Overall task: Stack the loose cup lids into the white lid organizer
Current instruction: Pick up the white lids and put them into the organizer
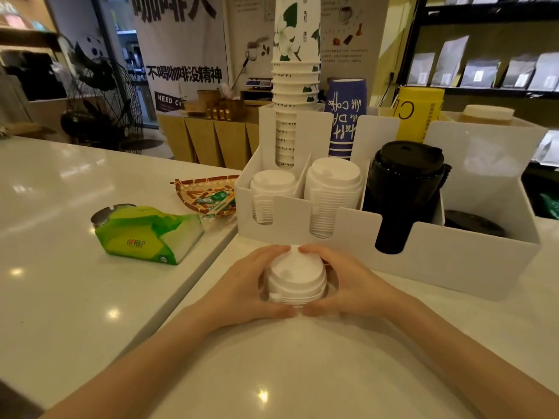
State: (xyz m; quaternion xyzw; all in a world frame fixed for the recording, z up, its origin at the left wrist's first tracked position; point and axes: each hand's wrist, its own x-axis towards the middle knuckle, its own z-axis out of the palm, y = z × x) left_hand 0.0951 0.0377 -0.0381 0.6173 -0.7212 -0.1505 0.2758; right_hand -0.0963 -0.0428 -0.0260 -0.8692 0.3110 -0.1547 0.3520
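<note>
A short stack of white cup lids (295, 278) rests on the counter just in front of the white lid organizer (447, 261). My left hand (245, 288) cups its left side and my right hand (352, 282) cups its right side, thumbs nearly touching at the front. Inside the organizer, a small stack of white lids (272, 192) fills the left slot, a taller white stack (332, 192) the second slot, and a black lid stack (405, 189) the third. One black lid (472, 223) lies in the right slot.
Stacked paper cups (295, 86), a blue cup stack (344, 116) and a yellow one (419, 116) stand in the organizer's back row. A green tissue pack (148, 237) and a woven tray of sachets (211, 195) lie to the left. A seam divides the counter.
</note>
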